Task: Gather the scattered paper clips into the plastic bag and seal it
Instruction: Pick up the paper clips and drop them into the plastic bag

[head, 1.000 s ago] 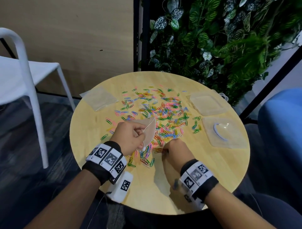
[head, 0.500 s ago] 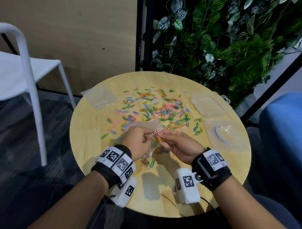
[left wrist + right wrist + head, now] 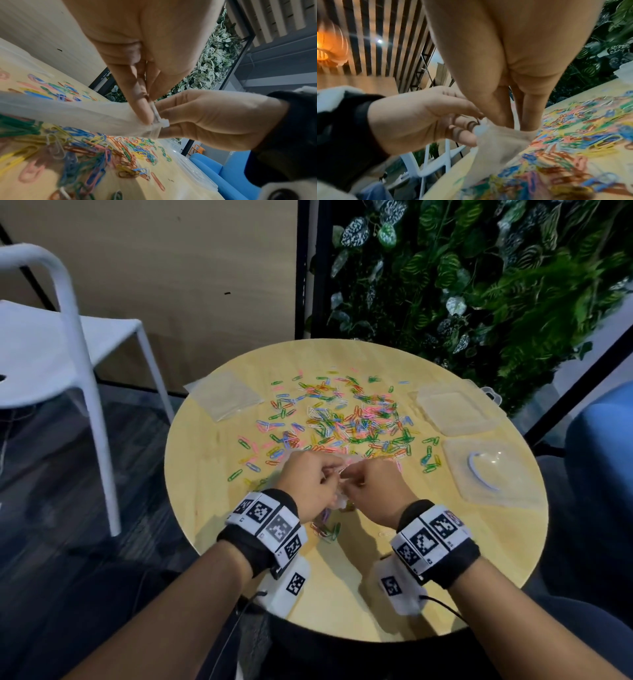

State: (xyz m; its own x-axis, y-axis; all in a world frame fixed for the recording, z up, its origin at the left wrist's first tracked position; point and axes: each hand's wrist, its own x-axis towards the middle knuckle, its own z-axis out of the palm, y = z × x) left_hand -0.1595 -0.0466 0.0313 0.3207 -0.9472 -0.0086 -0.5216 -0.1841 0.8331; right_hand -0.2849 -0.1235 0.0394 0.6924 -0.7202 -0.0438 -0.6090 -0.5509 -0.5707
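While both our hands meet above the near half of the round pale-wood table (image 3: 219, 508), we pinch the top edge of a thin, translucent plastic bag (image 3: 72, 115) between them. Our left hand (image 3: 308, 484) nips the film between thumb and forefinger, and our right hand (image 3: 378, 491) pinches the small white zip slider (image 3: 163, 122) at the bag's mouth, fingers curled tight. The bag sags soft and crumpled, with glossy coloured wire loops dimly visible through it. Scattered paper clips (image 3: 349, 419) in green, blue, pink, yellow and orange lie across the table's middle, a few just beneath our wrists. Flat clear pouches (image 3: 226, 395) and two clear plastic trays (image 3: 455, 412) rest towards the table's edges.
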